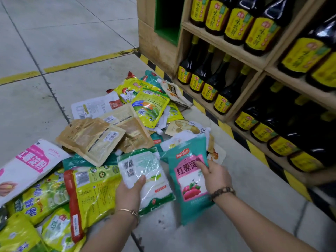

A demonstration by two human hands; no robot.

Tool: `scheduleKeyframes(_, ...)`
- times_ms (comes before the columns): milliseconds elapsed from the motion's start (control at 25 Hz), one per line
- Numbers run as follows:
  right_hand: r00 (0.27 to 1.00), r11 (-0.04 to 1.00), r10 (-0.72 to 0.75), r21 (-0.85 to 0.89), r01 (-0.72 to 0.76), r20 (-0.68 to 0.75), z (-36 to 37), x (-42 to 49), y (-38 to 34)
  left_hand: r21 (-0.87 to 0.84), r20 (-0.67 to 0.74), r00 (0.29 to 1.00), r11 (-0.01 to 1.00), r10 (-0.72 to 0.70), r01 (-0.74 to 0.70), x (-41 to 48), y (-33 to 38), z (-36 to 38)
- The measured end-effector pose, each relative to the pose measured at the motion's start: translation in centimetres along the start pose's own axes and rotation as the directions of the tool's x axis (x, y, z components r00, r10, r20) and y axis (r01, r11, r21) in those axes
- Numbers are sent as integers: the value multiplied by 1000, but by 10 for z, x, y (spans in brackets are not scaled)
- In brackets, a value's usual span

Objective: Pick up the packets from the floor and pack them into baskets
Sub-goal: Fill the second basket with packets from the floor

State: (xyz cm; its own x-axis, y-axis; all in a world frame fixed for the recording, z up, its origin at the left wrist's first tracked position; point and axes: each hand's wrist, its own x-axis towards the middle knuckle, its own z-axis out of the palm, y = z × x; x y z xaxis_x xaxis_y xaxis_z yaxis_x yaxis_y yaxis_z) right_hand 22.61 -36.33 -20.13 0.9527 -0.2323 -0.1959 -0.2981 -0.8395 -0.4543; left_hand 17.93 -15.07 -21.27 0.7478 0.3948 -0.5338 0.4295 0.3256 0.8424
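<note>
Head view: at low centre your left hand (130, 194) grips the clear white packet (147, 171) and your right hand (217, 176) pinches the teal packet (189, 200), one each, probably to save trips. The other packets (91, 139) lie on the floor (91, 42); no basket shows.

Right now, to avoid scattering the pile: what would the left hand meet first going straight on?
The left hand grips a white packet; beyond it, probably the tan packet, though depth is unclear.
</note>
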Motion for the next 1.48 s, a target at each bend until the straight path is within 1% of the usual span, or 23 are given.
scheduleKeyframes(120, 980, 959, 83, 282, -29, -180, -48, -33, 31, 47, 105, 990, 994, 94, -99, -33, 8, 22)
scheduleKeyframes(200, 956, 912, 150, 408, -36, -251, -85, -57, 45, 56, 178, 978, 991, 110, -122, -61, 9, 40)
scheduleKeyframes(280, 929, 899, 176, 439, -18, -324, -123, -78, 58, 93, 254, 959, 984, 127, -155, -93, 7, 59)
scheduleKeyframes(360, 898, 894, 167, 447, 36, -407, -155, -96, 68, 118, 319, 935, 973, 152, -199, -128, 11, 75)
scheduleKeyframes(440, 868, 861, 203, 504, 62, -453, -186, -114, 71, 137, 364, 910, 955, 196, -261, -157, 25, 83)
scheduleKeyframes(520, 837, 838, 257, 543, 57, -483, -220, -135, 72, 170, 373, 897, 934, 236, -316, -184, 52, 85)
scheduleKeyframes(600, 816, 809, 272, 580, 93, -510, -257, -154, 71, 154, 369, 883, 918, 290, -366, -213, 86, 84)
scheduleKeyframes(680, 785, 776, 283, 613, 149, -550, -293, -177, 75, 145, 406, 843, 886, 352, -440, -247, 116, 83)
scheduleKeyframes(760, 758, 742, 303, 642, 193, -577, -328, -202, 80, 125, 473, 795, 864, 381, -488, -283, 142, 88)
scheduleKeyframes(840, 723, 744, 312, 632, 217, -616, -359, -229, 93, 102, 553, 749, 862, 365, -496, -315, 157, 97)
scheduleKeyframes(920, 699, 735, 321, 634, 241, -638, -388, -260, 110, 74, 636, 686, 857, 354, -511, -350, 163, 112)
scheduleKeyframes(1000, 688, 741, 326, 628, 240, -648, -407, -287, 134, 36, 714, 617, 863, 331, -505, -384, 154, 130)
scheduleKeyframes(1040, 680, 747, 334, 623, 232, -653, -413, -299, 148, 29, 736, 601, 871, 313, -490, -399, 146, 140)
scheduleKeyframes(1120, 652, 766, 362, 611, 199, -666, -420, -325, 182, 48, 769, 589, 895, 250, -443, -428, 122, 163)
scheduleKeyframes(1200, 616, 775, 414, 614, 147, -670, -420, -348, 217, 66, 806, 557, 904, 201, -422, -452, 96, 185)
scheduleKeyframes(1320, 529, 734, 545, 675, 73, -650, -415, -380, 263, 87, 848, 511, 913, 142, -398, -482, 59, 215)
scheduleKeyframes(1400, 478, 709, 610, 705, 27, -632, -406, -395, 292, 127, 857, 501, 897, 116, -424, -491, 31, 235)
scheduleKeyframes(1480, 452, 668, 674, 744, -35, -584, -393, -404, 316, 200, 857, 508, 851, 89, -486, -497, 6, 251)
